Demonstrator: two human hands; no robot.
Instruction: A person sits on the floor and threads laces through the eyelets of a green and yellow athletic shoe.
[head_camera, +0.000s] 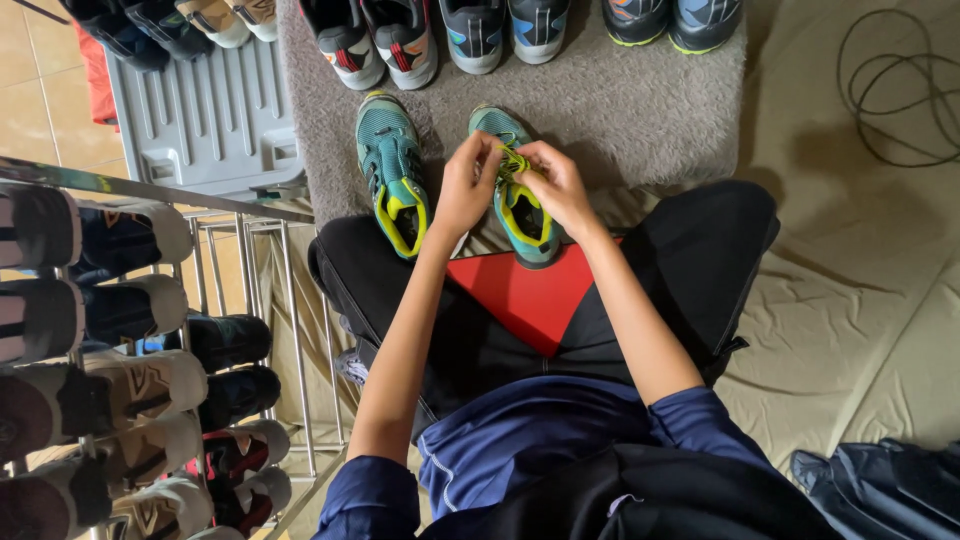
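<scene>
Nearest, lap: the person sits with legs folded in black trousers with a red panel, blue sleeves pushed up at the elbows
Left hand: fingers pinched shut on a strand of the yellow-green lace, thumb and forefinger meeting just over the shoe's tongue
Right hand: fingers also closed on the lace from the other side; the two hands almost touch, and whether this one holds a loop or a loose end is hard to tell from above
Shoe in hand: teal trainer with a yellow-green lining, resting sole-down at the near edge of the grey rug, heel toward the lap
Handling, shoe: looks light, with a soft padded upper and a firmer sole; best taken at the heel collar or across the midfoot
Handling, lace: thin, limp and a little slick by the look of it, so a fingertip pinch close to the eyelets should hold it best
Its pair: just beside on the left, untouched, lace lying loose
Left side: a metal rack packed with shoes
Farther: a row of trainers along the rug's far edge, a grey plastic tray, a coil of cable on the beige sheet
</scene>
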